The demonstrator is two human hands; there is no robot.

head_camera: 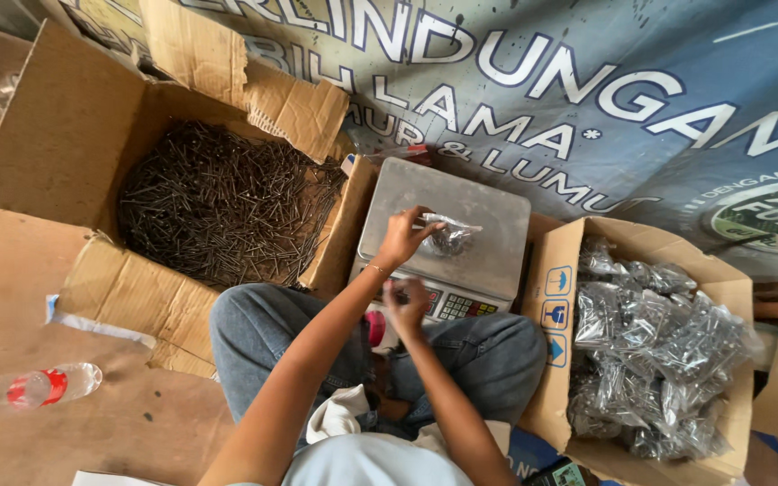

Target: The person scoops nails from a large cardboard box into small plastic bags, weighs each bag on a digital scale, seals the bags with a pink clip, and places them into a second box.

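Your left hand [402,236] fingers pinch a small clear bag of nails [449,236] on the scale's steel pan [461,202], forearm stretched forward. Your right hand [407,306] fingers curl over the scale keypad [461,307].

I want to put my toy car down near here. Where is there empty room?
The brown floor left of the open box of loose nails, above the plastic bottle, is bare. The scale's metal plate has free room right of the small bag the left hand holds. The box of filled bags is crowded.
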